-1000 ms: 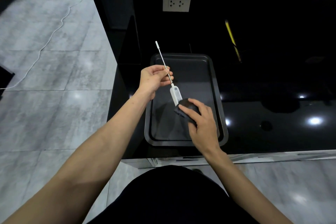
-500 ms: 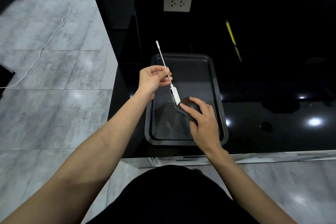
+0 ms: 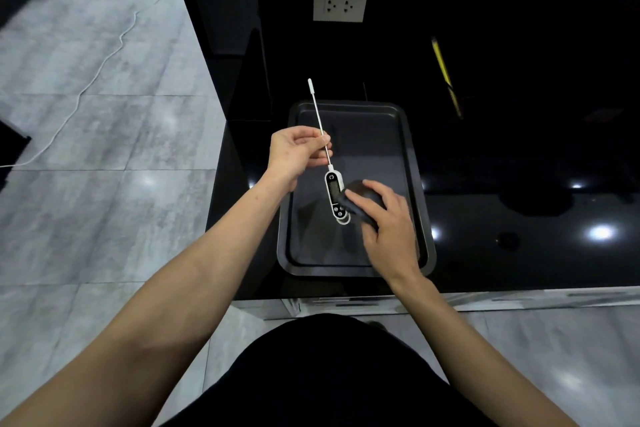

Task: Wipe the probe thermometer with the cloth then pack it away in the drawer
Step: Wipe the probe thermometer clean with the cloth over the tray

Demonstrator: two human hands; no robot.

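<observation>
Probe thermometer [image 3: 334, 196] is up off the tray, white body with its little screen facing the camera, thin metal stem running off toward 11 o'clock. Left hand [image 3: 297, 152] has its fingers [image 3: 323, 139] clamped on the stem about halfway along, thumb and forefinger pinching it. Right hand [image 3: 389, 225] is at 3 o'clock of the thermometer body, fingers curled round a dark cloth [image 3: 356, 204] and pressing it against the right edge of the body near the buttons. All of this hangs over a dark baking tray [image 3: 419, 184] sitting on the glossy black desk [image 3: 519, 253], close to the front edge. On the desk at about 1 o'clock from the tray there's a yellow pencil-looking thing [image 3: 441, 62], can't tell exactly what it is. White double socket [image 3: 340, 5] on the black wall at 12 o'clock. Grey tiled floor [image 3: 104, 114] off at 9 o'clock with a thin white cable [image 3: 100, 62] snaking across it.
</observation>
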